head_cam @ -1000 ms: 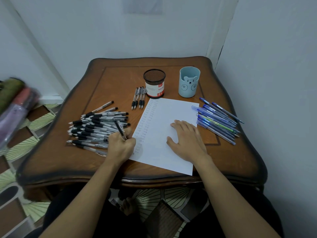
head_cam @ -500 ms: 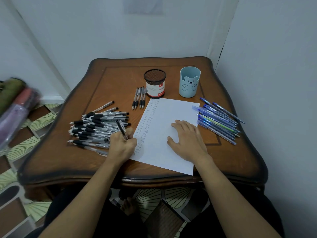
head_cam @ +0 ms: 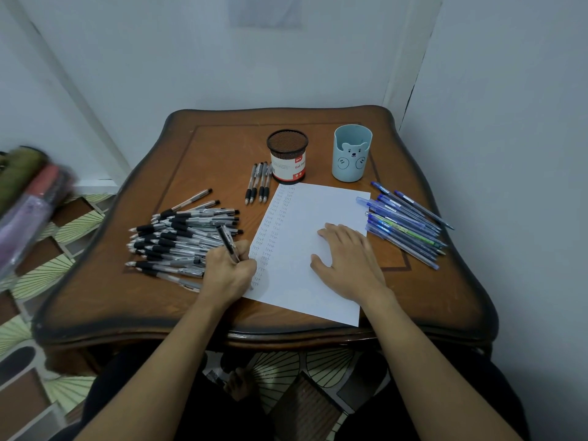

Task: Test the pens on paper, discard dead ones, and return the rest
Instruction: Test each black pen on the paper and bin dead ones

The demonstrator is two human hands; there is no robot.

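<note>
Fingers [head_cam: 246,265] of the left hand [head_cam: 227,275], touching the heap of clear black-gripped pens [head_cam: 178,237] at the brown wooden table's [head_cam: 222,148] 9 o'clock, clench one upright black-gripped pen [head_cam: 226,238] at the white paper sheet's [head_cam: 305,281] left edge, beside columns of small test marks [head_cam: 273,224]. Four black-gripped pens [head_cam: 258,183] lie side by side at 12 o'clock, just left of a black mesh cup with a red-and-white label [head_cam: 288,157]. Right hand [head_cam: 346,265] lies flat on the sheet, fingers relaxed and spread. At 1 o'clock stands a pale blue bear-faced cup [head_cam: 351,157]; blue capped pens [head_cam: 404,224] fan out at 3 o'clock.
</note>
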